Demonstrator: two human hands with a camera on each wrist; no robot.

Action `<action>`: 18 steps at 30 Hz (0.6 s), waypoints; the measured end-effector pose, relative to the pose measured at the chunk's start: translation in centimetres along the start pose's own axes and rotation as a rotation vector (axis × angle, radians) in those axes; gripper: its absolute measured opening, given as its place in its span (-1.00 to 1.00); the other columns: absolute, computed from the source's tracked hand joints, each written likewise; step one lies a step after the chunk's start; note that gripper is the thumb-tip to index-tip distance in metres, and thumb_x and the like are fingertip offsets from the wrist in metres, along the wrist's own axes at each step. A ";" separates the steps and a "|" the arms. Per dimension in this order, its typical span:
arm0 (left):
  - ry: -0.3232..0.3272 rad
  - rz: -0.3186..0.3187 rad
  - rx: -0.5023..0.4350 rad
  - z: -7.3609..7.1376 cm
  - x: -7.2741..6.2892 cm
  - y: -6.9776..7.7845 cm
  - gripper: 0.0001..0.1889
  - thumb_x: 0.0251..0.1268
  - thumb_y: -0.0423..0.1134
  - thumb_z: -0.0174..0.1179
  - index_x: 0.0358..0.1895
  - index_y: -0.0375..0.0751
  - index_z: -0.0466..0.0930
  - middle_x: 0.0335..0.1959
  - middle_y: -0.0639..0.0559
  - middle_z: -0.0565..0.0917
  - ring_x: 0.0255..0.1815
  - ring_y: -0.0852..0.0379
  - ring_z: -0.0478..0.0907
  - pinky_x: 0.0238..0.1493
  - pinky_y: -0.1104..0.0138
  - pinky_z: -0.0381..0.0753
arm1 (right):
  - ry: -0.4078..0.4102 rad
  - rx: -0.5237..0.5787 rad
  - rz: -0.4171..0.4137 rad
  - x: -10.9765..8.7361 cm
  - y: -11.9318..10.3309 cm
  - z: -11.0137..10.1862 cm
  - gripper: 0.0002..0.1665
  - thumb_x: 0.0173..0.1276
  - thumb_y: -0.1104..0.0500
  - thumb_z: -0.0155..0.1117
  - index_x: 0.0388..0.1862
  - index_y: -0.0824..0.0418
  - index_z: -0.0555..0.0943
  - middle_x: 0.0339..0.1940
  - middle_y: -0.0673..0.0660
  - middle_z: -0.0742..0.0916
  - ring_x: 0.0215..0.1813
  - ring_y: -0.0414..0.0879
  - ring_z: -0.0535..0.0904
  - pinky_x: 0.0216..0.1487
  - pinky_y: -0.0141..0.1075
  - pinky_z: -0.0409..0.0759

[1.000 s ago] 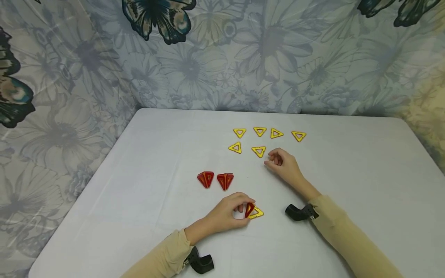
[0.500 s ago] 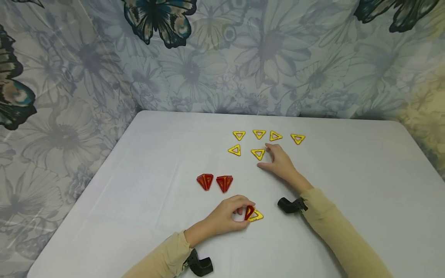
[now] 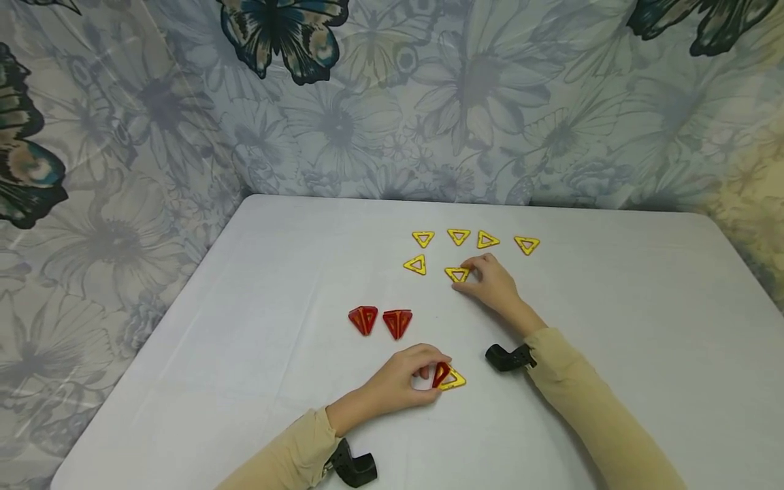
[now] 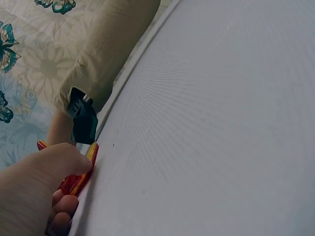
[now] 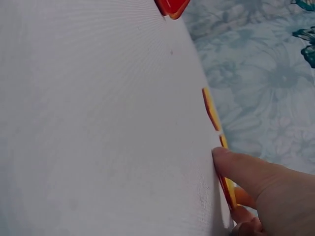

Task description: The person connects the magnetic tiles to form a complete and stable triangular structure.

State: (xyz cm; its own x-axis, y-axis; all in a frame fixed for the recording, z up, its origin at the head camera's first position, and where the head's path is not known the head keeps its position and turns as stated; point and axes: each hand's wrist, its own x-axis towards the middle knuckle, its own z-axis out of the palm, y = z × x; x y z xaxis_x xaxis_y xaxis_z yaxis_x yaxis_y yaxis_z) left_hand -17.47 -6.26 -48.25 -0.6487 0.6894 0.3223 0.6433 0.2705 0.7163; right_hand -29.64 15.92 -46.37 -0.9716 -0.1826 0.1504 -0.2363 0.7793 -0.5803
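Note:
At the front of the table, my left hand point(image 3: 398, 380) grips a magnetic-tile piece between thumb and fingers: a red triangle point(image 3: 435, 381) stands up against a yellow triangle point(image 3: 458, 384). In the left wrist view the thumb presses on this red and yellow piece point(image 4: 92, 151), and the palm side is hidden. Farther back, my right hand point(image 3: 493, 286) pinches a hollow yellow triangle tile point(image 3: 450, 271) by its right side, the tile lying at table level. The right wrist view shows the thumb at the near edge of that tile point(image 5: 228, 192).
Two red folded triangle pieces, one left point(image 3: 363, 320) and one right point(image 3: 397, 323), sit beyond my left hand. Several yellow triangle tiles lie at the back, among them a rightmost tile point(image 3: 527, 238). A patterned cloth point(image 3: 380, 136) hangs behind the white table point(image 3: 184, 381).
My right hand has moved left with thumb and fingers spread, then closed on the yellow triangle tile, shifting it slightly. The left hand keeps its hold in the same place.

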 end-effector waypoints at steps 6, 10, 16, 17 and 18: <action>0.004 0.005 -0.007 0.0 0.1 0.2 -0.57 -0.02 -0.35 0.29 0.02 -0.23 0.49 -0.09 0.07 0.48 -0.36 0.29 0.34 -0.33 0.56 0.36 | 0.004 0.072 -0.034 -0.4 -0.2 -0.4 -0.51 -0.03 0.16 0.44 -0.17 0.30 0.44 -0.33 0.18 0.51 -0.32 0.03 0.35 -0.32 -0.14 0.30; 0.003 0.003 -0.003 0.0 0.1 0.3 -0.57 -0.02 -0.36 0.29 0.02 -0.24 0.49 -0.09 0.06 0.48 -0.37 0.28 0.34 -0.34 0.56 0.37 | 0.004 0.091 -0.072 -0.6 -0.2 -0.6 -0.54 -0.01 0.20 0.43 -0.18 0.26 0.41 -0.53 0.08 0.50 -0.52 -0.06 0.32 -0.49 -0.24 0.24; 0.006 -0.006 0.006 0.0 0.1 0.3 -0.57 -0.02 -0.36 0.29 0.02 -0.24 0.50 -0.10 0.07 0.48 -0.37 0.28 0.35 -0.35 0.57 0.36 | 0.012 0.120 -0.114 -0.8 -0.3 -0.5 -0.56 0.03 0.24 0.40 -0.17 0.29 0.40 -0.60 0.03 0.48 -0.59 -0.12 0.30 -0.53 -0.28 0.24; 0.005 -0.004 0.006 0.0 0.1 0.3 -0.57 -0.02 -0.36 0.29 0.02 -0.24 0.50 -0.10 0.07 0.48 -0.37 0.28 0.35 -0.35 0.57 0.36 | 0.017 0.125 -0.114 -0.8 -0.3 -0.4 -0.56 0.03 0.25 0.39 -0.16 0.29 0.40 -0.60 0.03 0.48 -0.58 -0.12 0.30 -0.53 -0.29 0.24; 0.005 -0.002 0.006 0.0 0.1 0.3 -0.57 -0.02 -0.36 0.30 0.02 -0.24 0.50 -0.10 0.06 0.48 -0.37 0.27 0.35 -0.34 0.57 0.36 | 0.026 0.130 -0.116 -0.9 -0.3 -0.3 -0.56 0.03 0.26 0.39 -0.16 0.29 0.40 -0.60 0.04 0.49 -0.58 -0.12 0.31 -0.53 -0.28 0.25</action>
State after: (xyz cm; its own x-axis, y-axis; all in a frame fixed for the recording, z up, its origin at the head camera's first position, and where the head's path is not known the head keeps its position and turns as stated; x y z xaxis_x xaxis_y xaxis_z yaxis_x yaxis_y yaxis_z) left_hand -17.35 -6.15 -48.05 -0.6522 0.6852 0.3241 0.6443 0.2758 0.7133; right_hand -28.67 16.08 -46.10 -0.9375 -0.2503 0.2417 -0.3479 0.6693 -0.6565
